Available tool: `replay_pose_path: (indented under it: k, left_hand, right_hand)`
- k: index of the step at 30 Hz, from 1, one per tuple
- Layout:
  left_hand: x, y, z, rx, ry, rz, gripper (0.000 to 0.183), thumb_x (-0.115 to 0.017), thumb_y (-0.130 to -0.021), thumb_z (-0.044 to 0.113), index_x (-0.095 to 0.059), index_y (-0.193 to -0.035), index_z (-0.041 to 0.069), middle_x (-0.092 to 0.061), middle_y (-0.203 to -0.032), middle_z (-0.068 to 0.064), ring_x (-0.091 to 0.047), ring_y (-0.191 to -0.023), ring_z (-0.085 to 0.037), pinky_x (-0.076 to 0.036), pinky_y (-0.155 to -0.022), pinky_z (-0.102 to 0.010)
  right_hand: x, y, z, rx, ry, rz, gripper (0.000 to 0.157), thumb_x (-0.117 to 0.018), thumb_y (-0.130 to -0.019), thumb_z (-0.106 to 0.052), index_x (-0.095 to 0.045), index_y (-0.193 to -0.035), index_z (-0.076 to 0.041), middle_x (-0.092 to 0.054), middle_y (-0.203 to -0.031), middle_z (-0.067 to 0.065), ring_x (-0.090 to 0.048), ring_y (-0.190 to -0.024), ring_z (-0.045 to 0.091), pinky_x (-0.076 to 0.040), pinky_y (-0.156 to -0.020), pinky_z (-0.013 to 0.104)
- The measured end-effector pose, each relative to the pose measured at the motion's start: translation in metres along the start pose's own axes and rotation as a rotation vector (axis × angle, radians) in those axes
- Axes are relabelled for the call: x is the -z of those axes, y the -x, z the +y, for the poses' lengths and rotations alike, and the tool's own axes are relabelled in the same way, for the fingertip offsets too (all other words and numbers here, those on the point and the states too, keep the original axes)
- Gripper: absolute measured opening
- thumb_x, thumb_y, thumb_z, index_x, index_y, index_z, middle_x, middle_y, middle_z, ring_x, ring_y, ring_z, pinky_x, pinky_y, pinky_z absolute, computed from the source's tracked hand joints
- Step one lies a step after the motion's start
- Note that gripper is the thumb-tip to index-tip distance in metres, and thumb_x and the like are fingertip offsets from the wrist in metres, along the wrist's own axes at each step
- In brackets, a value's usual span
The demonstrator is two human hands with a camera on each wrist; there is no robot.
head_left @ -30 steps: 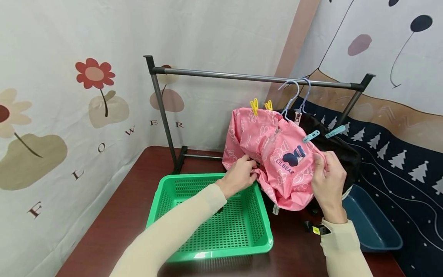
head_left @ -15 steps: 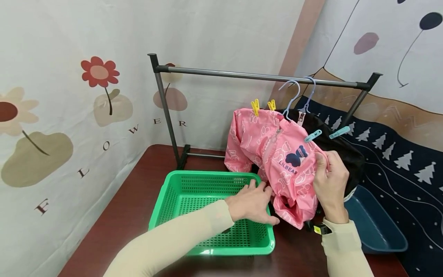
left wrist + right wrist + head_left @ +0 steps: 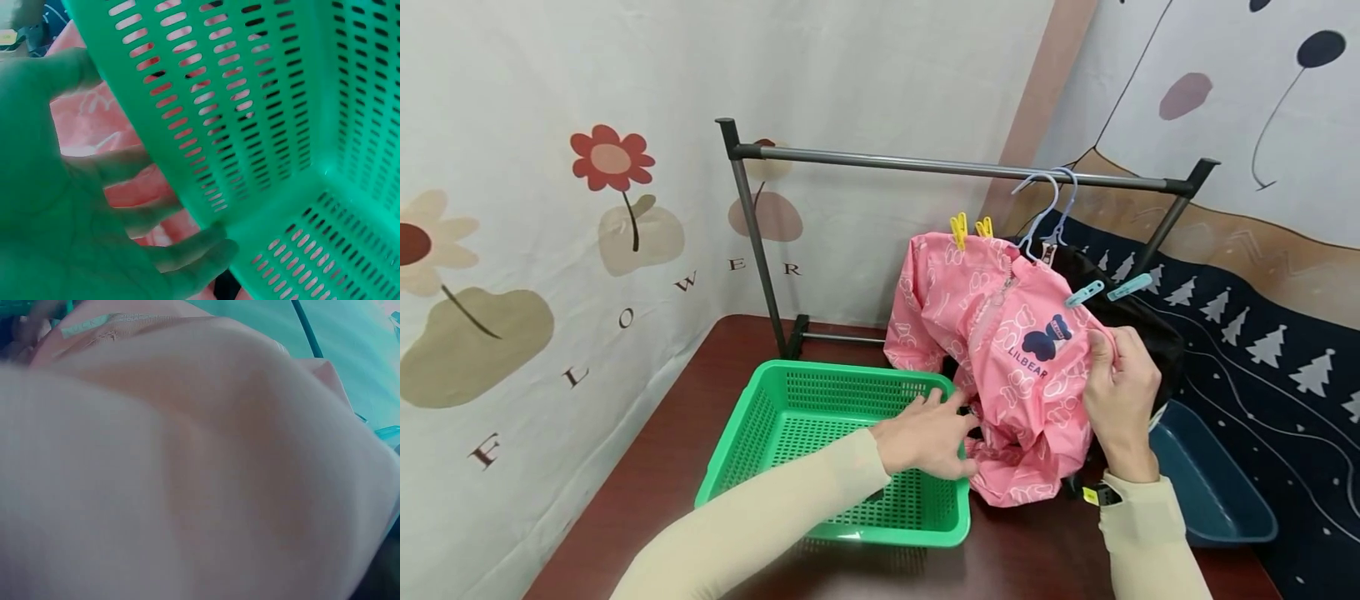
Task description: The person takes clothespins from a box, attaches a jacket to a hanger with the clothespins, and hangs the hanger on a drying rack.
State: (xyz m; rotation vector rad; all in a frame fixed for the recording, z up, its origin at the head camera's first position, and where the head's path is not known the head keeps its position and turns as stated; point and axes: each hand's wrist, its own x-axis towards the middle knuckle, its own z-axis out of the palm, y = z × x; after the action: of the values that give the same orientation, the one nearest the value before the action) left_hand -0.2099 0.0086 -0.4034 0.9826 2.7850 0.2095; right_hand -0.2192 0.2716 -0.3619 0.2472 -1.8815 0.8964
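A pink jacket (image 3: 1000, 333) with white bear outlines and a dark LILBEAR print hangs from a blue hanger (image 3: 1041, 208). Yellow clothespins (image 3: 958, 231) and a light-blue clothespin (image 3: 1085, 293) are on it. My right hand (image 3: 1122, 392) pinches its right side between thumb and fingers. Beside the jacket, my left hand (image 3: 928, 437) spreads its fingers at the right side of a green perforated basket (image 3: 902, 536). In the left wrist view those fingers (image 3: 156, 215) lie straight against the basket's outer wall. A blurred pale surface fills most of the right wrist view.
A grey metal rack (image 3: 887, 160) carries the hangers. Behind the jacket hangs a black garment (image 3: 1153, 342) with another light-blue clothespin (image 3: 1129, 287). A dark-blue bin (image 3: 1217, 483) stands at right on the reddish-brown table (image 3: 647, 467).
My left hand has let go of the jacket's lower part and come down to the basket's right side. The basket has shifted left. My right hand still holds the jacket.
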Motion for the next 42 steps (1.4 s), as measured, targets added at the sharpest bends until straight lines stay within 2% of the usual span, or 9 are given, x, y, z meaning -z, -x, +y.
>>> replay_pose_path:
  k: [4, 8, 14, 18, 24, 29, 34, 38, 42]
  left_hand:
    - [0.007, 0.008, -0.008, -0.026, -0.013, 0.06, 0.063, -0.069, -0.11, 0.069, -0.067, -0.163, 0.033, -0.055, -0.173, -0.004, -0.054, -0.155, -0.031, -0.051, -0.13, -0.06]
    - [0.019, 0.019, -0.025, -0.023, 0.041, 0.127, 0.06, -0.066, -0.115, 0.064, -0.068, -0.162, 0.027, -0.053, -0.179, -0.007, -0.055, -0.163, -0.034, -0.048, -0.134, -0.064]
    - [0.033, 0.037, -0.068, -0.009, 0.183, 0.293, 0.045, -0.071, -0.118, 0.046, -0.077, -0.151, 0.017, -0.065, -0.165, -0.011, -0.064, -0.152, -0.035, -0.055, -0.124, -0.066]
    - [0.042, 0.048, -0.1, 0.005, 0.187, 0.44, 0.037, -0.072, -0.117, 0.038, -0.079, -0.146, 0.015, -0.07, -0.156, -0.011, -0.069, -0.143, -0.035, -0.058, -0.117, -0.065]
    - [0.053, 0.064, -0.145, 0.057, 0.205, 0.653, 0.033, -0.074, -0.116, 0.027, -0.077, -0.146, 0.014, -0.071, -0.152, -0.014, -0.075, -0.132, -0.037, -0.061, -0.112, -0.064]
    - [0.065, 0.072, -0.181, 0.108, 0.258, 0.856, 0.035, -0.074, -0.115, 0.019, -0.074, -0.148, 0.009, -0.068, -0.148, -0.019, -0.072, -0.128, -0.042, -0.061, -0.111, -0.06]
    - [0.073, 0.077, -0.213, 0.162, 0.289, 1.065, 0.039, -0.074, -0.113, 0.01, -0.069, -0.151, 0.002, -0.061, -0.146, -0.029, -0.066, -0.127, -0.048, -0.058, -0.108, -0.064]
    - [0.074, 0.078, -0.235, 0.237, 0.316, 1.151, 0.052, -0.072, -0.113, 0.007, -0.056, -0.161, -0.003, -0.05, -0.152, -0.036, -0.058, -0.132, -0.053, -0.053, -0.113, -0.065]
    - [0.078, 0.078, -0.254, 0.305, 0.38, 1.174, 0.067, -0.071, -0.114, 0.007, -0.038, -0.171, -0.001, -0.045, -0.156, -0.037, -0.059, -0.138, -0.052, -0.052, -0.121, -0.065]
  right_hand:
    - [0.0, 0.0, 0.0, -0.001, 0.003, -0.006, 0.026, -0.072, -0.115, -0.011, -0.075, -0.108, 0.014, -0.071, -0.1, 0.029, -0.05, -0.092, -0.015, -0.04, -0.087, 0.006]
    - [0.0, 0.001, 0.001, 0.002, 0.001, -0.012, 0.026, -0.072, -0.115, -0.011, -0.075, -0.108, 0.013, -0.071, -0.099, 0.028, -0.05, -0.091, -0.014, -0.04, -0.086, 0.006]
    - [0.002, 0.001, 0.001, 0.014, 0.002, -0.03, 0.027, -0.072, -0.115, -0.012, -0.074, -0.108, 0.014, -0.069, -0.098, 0.029, -0.049, -0.09, -0.015, -0.04, -0.084, 0.005]
    - [0.001, 0.001, 0.001, 0.021, -0.003, -0.035, 0.026, -0.073, -0.114, -0.011, -0.074, -0.107, 0.013, -0.069, -0.098, 0.028, -0.048, -0.088, -0.013, -0.039, -0.083, 0.005]
    - [0.001, 0.002, 0.002, 0.032, -0.008, -0.027, 0.023, -0.073, -0.114, -0.009, -0.074, -0.105, 0.013, -0.069, -0.096, 0.026, -0.048, -0.087, -0.012, -0.039, -0.082, 0.005]
    - [0.0, 0.002, 0.003, 0.045, -0.02, -0.026, 0.024, -0.073, -0.114, -0.009, -0.074, -0.105, 0.013, -0.069, -0.096, 0.026, -0.048, -0.089, -0.011, -0.038, -0.082, 0.007]
    - [0.0, 0.003, 0.006, 0.045, -0.024, -0.018, 0.023, -0.074, -0.113, -0.009, -0.074, -0.104, 0.013, -0.069, -0.096, 0.026, -0.048, -0.089, -0.01, -0.038, -0.082, 0.008]
    - [-0.001, 0.003, 0.007, 0.036, -0.023, -0.013, 0.022, -0.074, -0.113, -0.007, -0.074, -0.103, 0.013, -0.069, -0.095, 0.026, -0.048, -0.088, -0.01, -0.037, -0.081, 0.007]
    - [-0.002, 0.002, 0.007, 0.035, -0.019, -0.013, 0.021, -0.074, -0.112, -0.007, -0.074, -0.103, 0.013, -0.069, -0.096, 0.026, -0.047, -0.087, -0.009, -0.037, -0.08, 0.007]
